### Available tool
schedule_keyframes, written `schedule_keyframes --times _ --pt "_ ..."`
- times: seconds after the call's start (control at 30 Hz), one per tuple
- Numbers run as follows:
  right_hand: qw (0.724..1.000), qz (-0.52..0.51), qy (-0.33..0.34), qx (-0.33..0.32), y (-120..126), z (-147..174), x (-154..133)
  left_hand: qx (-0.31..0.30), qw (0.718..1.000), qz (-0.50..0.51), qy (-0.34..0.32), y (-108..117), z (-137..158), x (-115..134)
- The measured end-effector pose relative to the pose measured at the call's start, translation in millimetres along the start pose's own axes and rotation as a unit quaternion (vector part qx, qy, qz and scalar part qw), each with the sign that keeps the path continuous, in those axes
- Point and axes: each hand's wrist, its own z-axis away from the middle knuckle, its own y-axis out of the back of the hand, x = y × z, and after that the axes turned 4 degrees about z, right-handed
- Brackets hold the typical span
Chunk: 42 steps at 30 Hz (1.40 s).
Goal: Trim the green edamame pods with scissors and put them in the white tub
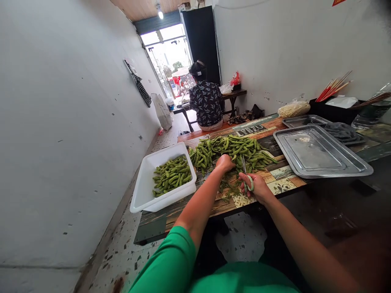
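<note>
A heap of green edamame pods (232, 148) lies spread on the patchwork-patterned table. My left hand (225, 163) is at the near edge of the heap, its fingers curled in and closed; whatever they grip is hidden. Just right of it, my right hand (257, 187) is closed around the pale green handles of a pair of scissors (249, 184). The scissor blades point up and away, toward the pods. Small trimmed bits (227, 191) lie on the table below my hands. To the left, a white plastic tub (142, 185) holds more pods.
Metal trays (320, 152) lie on the right of the table (284, 173). Behind them are a black box with skewers (332, 87) and a bagged pale bundle (293, 109). Another person (206, 99) sits facing away at a farther table. A white wall (67, 122) runs along the left.
</note>
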Motion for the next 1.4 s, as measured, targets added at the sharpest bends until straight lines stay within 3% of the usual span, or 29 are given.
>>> schedule_keyframes --times 0.23,0.4,0.5,0.67,0.87,0.97,1.23,1.4 --pt "0.999 0.034 -0.001 -0.011 -1 -3 0 0.001 0.987 0.161 -0.015 7 23 -24" --pt "0.998 0.059 -0.001 -0.037 -2 -4 -1 -0.127 0.928 0.35 -0.014 19 43 -34" --pt "0.997 0.067 -0.002 -0.048 -2 -5 -1 -0.174 0.9 0.4 0.012 25 47 -35" --pt "0.993 0.094 0.001 -0.067 0 -8 3 -0.148 0.913 0.379 0.018 25 47 -38" --pt "0.99 0.114 -0.007 -0.087 0 -7 1 -0.131 0.957 0.247 -0.076 27 46 -43" --pt "0.987 0.128 -0.01 -0.095 1 -4 -4 -0.148 0.964 0.193 -0.105 32 46 -43" --pt "0.984 0.157 0.024 -0.082 -1 0 -3 -0.205 0.949 0.225 -0.084 37 47 -42" --pt "0.987 0.132 0.043 -0.076 -3 -2 3 -0.257 0.905 0.339 -0.024 33 51 -35"
